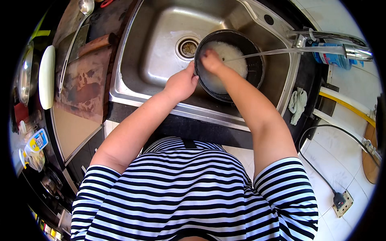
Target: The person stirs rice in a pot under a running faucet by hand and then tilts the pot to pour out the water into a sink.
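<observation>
A dark round pot (258,64) sits in the stainless-steel sink (156,57), to the right of the drain (189,48). Cloudy water and white grains that look like rice (233,67) fill its lower part. My left hand (182,81) grips the pot's left rim. Inside the pot is my right hand (212,61), its fingers bent and partly hidden in the water; whether they close on any grains cannot be told. From the chrome faucet (357,52) at the right, a stream of water (271,52) runs into the pot.
Left of the sink, a wooden cutting board (87,87) carries a cleaver (96,46) and a long metal spoon (72,45). Beside it lies a peeled pale vegetable (47,77). A rag (298,105) rests on the right counter. A black cord (316,171) runs to a wall socket (343,205).
</observation>
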Tool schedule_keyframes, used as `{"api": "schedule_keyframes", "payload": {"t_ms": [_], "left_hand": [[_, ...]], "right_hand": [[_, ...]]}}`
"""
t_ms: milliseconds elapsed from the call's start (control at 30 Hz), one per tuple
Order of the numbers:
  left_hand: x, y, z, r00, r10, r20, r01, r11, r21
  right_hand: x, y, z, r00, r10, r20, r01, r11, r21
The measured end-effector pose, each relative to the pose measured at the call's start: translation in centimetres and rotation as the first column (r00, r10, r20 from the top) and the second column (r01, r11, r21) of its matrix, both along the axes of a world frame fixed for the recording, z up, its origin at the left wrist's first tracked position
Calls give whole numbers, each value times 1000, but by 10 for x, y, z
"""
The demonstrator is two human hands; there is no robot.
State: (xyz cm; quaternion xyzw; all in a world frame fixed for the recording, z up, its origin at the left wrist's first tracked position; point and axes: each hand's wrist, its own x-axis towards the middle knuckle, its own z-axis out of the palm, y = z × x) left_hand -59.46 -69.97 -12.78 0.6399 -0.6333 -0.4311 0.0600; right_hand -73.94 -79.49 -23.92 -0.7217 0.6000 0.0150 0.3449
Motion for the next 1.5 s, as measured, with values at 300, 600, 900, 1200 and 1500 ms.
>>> {"api": "schedule_keyframes", "payload": {"t_ms": [300, 600, 900, 1200, 1500], "left_hand": [[0, 1, 3, 999, 24, -41, -24, 1000, -10], [2, 0, 6, 997, 1, -71, 0, 1000, 18], [1, 1, 2, 997, 1, -82, -1, 1000, 1], [1, 0, 3, 997, 0, -82, 1, 1000, 3], [0, 0, 8, 994, 28, -102, -28, 1000, -1]], "right_hand": [[-38, 85, 103, 935, -86, 344, -97, 871, 482], [-112, 3, 66, 186, 600, -778, -765, 586, 269], [-15, 36, 21, 739, 525, -423, -329, 828, 454], [-32, -11, 19, 730, 383, -566, -619, 722, -310], [-74, 13, 23, 865, 43, -500, 97, 963, 250]]}}
